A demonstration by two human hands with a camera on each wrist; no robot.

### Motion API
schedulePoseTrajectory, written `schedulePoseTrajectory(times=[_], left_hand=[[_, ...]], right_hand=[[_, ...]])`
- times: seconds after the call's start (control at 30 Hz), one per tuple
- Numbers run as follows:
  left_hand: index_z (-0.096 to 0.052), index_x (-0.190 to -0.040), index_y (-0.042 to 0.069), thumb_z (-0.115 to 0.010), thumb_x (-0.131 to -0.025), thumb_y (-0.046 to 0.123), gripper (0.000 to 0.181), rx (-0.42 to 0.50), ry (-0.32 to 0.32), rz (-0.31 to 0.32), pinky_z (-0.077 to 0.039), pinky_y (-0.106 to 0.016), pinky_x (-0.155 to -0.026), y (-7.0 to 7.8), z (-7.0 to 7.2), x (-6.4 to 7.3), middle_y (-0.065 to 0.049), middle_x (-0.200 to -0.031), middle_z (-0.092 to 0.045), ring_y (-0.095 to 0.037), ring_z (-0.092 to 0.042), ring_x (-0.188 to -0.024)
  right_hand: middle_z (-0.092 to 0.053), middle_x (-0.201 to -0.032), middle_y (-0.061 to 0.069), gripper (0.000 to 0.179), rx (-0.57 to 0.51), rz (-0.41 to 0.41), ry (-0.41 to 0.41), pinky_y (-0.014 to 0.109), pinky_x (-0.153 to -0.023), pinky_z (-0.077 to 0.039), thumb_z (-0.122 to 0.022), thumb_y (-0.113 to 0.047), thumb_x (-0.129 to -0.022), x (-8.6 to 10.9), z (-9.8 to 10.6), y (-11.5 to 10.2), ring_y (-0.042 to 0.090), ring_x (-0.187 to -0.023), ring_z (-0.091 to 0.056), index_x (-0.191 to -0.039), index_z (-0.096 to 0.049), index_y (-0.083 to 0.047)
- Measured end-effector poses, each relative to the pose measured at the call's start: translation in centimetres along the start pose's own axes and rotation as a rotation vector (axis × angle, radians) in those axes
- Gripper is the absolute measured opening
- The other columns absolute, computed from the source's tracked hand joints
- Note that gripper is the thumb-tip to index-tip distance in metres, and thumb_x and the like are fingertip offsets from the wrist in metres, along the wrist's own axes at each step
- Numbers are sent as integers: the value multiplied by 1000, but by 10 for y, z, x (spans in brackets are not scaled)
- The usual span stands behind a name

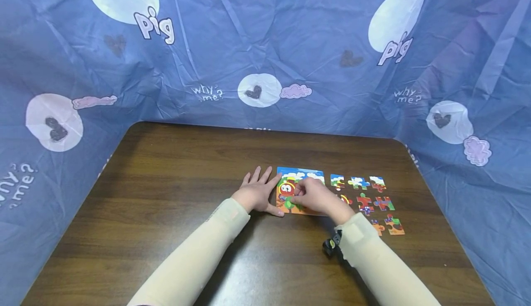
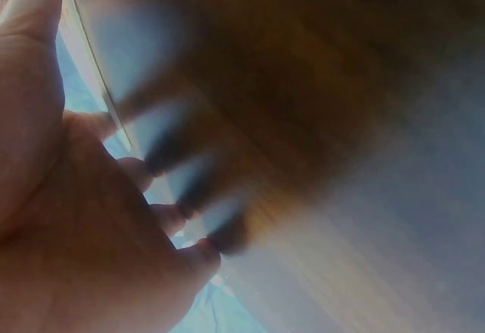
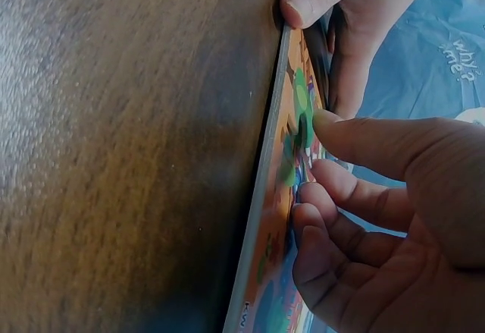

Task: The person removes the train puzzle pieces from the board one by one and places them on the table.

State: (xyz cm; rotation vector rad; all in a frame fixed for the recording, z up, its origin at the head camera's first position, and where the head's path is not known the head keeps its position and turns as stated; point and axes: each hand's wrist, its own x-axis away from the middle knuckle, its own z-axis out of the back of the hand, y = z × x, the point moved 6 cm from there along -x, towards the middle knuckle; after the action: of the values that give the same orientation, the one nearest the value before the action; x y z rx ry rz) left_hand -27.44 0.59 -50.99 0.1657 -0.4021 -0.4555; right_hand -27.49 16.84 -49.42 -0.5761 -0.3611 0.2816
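A colourful jigsaw board (image 1: 300, 171) with a cartoon picture lies on the wooden table. My left hand (image 1: 255, 195) is spread out at the board's left side, its thumb by the near corner and index finger by the far one. Over the middle of the board is my right hand (image 1: 315, 197), fingers curled. Between its thumb (image 3: 333, 132) and fingertips it seems to pinch a green-marked puzzle piece (image 3: 303, 117), mostly hidden by the hand. In the left wrist view, the left hand (image 2: 83, 219) shows its fingers against the blurred tabletop.
Several loose puzzle pieces lie in rows right of the board, among them a blue and yellow piece (image 1: 358, 183) and an orange and green piece (image 1: 394, 225). The right forearm partly covers the nearer rows. A blue patterned cloth (image 1: 232, 43) hangs behind the table (image 1: 186, 158).
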Motion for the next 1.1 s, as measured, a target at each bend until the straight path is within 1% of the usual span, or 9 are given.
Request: schedulePoseTrajectory(times=[0.17, 0.33, 0.5, 0.6, 0.67, 0.77, 0.87, 0.97, 1.1], left_hand=[[-10, -166, 30, -68, -74, 82, 120, -12, -6, 14, -7, -56, -119, 0, -2, -1, -7, -170, -2, -35, 1, -153], [-13, -166, 28, -70, -74, 80, 119, -3, -1, 8, -9, -56, -119, 1, 1, 1, -8, -170, -5, -36, -1, -153], [-13, -166, 28, -70, -74, 79, 119, 3, -7, 4, -8, -56, -119, 1, 1, 2, -8, -170, -4, -36, 0, -153], [-11, -166, 28, -69, -74, 80, 120, 6, -17, 6, -7, -57, -119, 1, 1, 1, -8, -170, -2, -36, 1, -153], [-11, -166, 29, -69, -74, 80, 120, 8, -21, 8, -7, -57, -119, 1, 1, 1, -7, -170, -1, -36, 2, -153], [-9, -166, 29, -69, -73, 81, 121, 4, -27, 10, -6, -57, -119, 1, 0, 0, -7, -170, 0, -36, 3, -153], [-10, -166, 29, -69, -73, 81, 121, 4, -21, 9, -6, -57, -119, 0, 0, -1, -7, -170, 0, -36, 2, -153], [-10, -166, 29, -69, -73, 81, 121, 5, -18, 11, -7, -56, -119, 0, 0, -1, -7, -170, -1, -36, 2, -153], [-11, -166, 28, -70, -74, 79, 120, 9, -14, 12, -7, -56, -119, -1, 0, -1, -7, -170, -2, -36, 1, -153]], right_hand=[[-61, -75, 0, 19, -8, 4, 16, 32, -59, -46, -81, -20, -90, -1, 0, 0, 16, -65, -56, -83, -66, -10], [-62, -76, 0, 17, -43, -1, 36, 32, -61, -47, -81, -19, -90, -3, 0, 4, 16, -66, -57, -84, -67, -11], [-65, -79, 0, 11, -140, 17, 57, 32, -65, -50, -81, -13, -90, -1, 2, 5, 16, -71, -60, -87, -71, -9], [-68, -80, 1, 6, -222, 23, 42, 33, -64, -51, -78, -11, -91, 0, 2, 6, 17, -71, -62, -93, -73, -8], [-70, -81, 1, 4, -255, 34, 27, 33, -62, -52, -76, -11, -93, 2, 2, 7, 17, -70, -63, -95, -75, -7], [-70, -82, 1, 5, -257, 68, 17, 34, -60, -52, -74, -12, -95, 5, 4, 8, 18, -67, -61, -95, -77, -8], [-69, -80, 2, 8, -248, 100, 36, 34, -59, -49, -72, -14, -97, 8, 9, 10, 17, -65, -58, -93, -78, -10], [-69, -81, 4, 11, -266, 106, 45, 34, -59, -49, -71, -15, -98, 15, 15, 16, 18, -67, -58, -92, -77, -9], [-70, -81, 5, 12, -303, 74, 30, 36, -61, -51, -70, -16, -99, 26, 23, 29, 21, -70, -60, -94, -76, -7]])
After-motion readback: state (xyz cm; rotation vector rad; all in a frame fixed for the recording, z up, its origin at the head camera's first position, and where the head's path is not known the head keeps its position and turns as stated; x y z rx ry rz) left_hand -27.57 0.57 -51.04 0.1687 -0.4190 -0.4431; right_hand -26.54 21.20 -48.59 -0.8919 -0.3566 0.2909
